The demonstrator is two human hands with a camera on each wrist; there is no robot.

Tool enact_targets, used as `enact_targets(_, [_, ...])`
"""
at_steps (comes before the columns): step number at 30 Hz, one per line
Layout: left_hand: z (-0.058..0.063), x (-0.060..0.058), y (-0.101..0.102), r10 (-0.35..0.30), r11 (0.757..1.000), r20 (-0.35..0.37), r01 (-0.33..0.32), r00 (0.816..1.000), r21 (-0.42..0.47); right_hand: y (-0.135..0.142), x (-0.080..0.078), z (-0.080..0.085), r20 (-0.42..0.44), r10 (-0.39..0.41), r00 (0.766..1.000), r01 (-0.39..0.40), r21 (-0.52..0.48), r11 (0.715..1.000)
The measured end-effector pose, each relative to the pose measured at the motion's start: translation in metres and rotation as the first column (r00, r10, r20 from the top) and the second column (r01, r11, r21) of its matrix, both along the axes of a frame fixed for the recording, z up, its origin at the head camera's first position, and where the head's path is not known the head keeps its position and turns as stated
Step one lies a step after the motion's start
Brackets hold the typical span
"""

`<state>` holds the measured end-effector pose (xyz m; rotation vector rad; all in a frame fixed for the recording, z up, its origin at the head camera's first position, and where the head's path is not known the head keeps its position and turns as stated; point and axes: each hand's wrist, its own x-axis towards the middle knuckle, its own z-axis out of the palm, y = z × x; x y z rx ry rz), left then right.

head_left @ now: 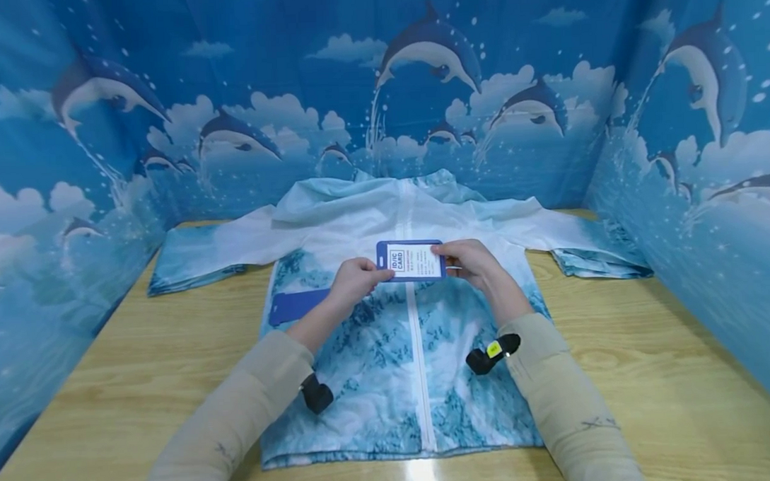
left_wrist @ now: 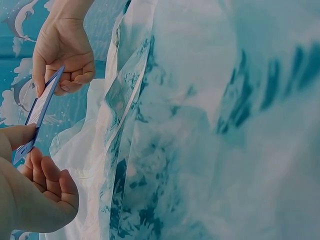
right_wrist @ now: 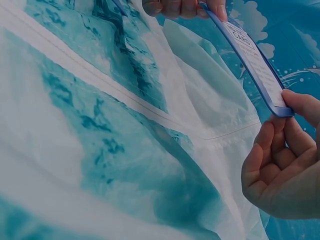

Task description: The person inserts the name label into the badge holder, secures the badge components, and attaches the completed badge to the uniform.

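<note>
A blue-framed ID card holder (head_left: 414,262) with a white printed insert is held up between both hands over the jacket. My left hand (head_left: 356,278) pinches its left end, thumb on the front face. At the opposite end, my right hand (head_left: 468,260) grips the edge between thumb and fingers. The right wrist view shows the holder (right_wrist: 255,65) tilted, its printed side facing up. Beneath lies a teal and white zip jacket (head_left: 365,390), spread flat with sleeves out to the sides. A flat blue piece (head_left: 298,306) rests on the jacket, partly hidden by my left forearm.
The jacket covers the middle of a wooden table (head_left: 141,376). Dolphin-print curtains (head_left: 328,80) enclose the back and both sides. Both sleeve ends (head_left: 194,258) of the jacket lie folded near the table's far corners. A black wrist camera (head_left: 317,393) sits on each cuff.
</note>
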<state>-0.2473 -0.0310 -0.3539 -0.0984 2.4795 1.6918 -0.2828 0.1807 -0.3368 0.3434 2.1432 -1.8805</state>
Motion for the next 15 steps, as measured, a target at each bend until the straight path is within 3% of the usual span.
enact_targets(15, [-0.0004, 0.0, -0.0034, -0.004, 1.0, -0.024, 0.004, 1.0, 0.021, -0.0009, -0.0011, -0.002, -0.03, 0.017, 0.999, -0.018, -0.012, 1.0])
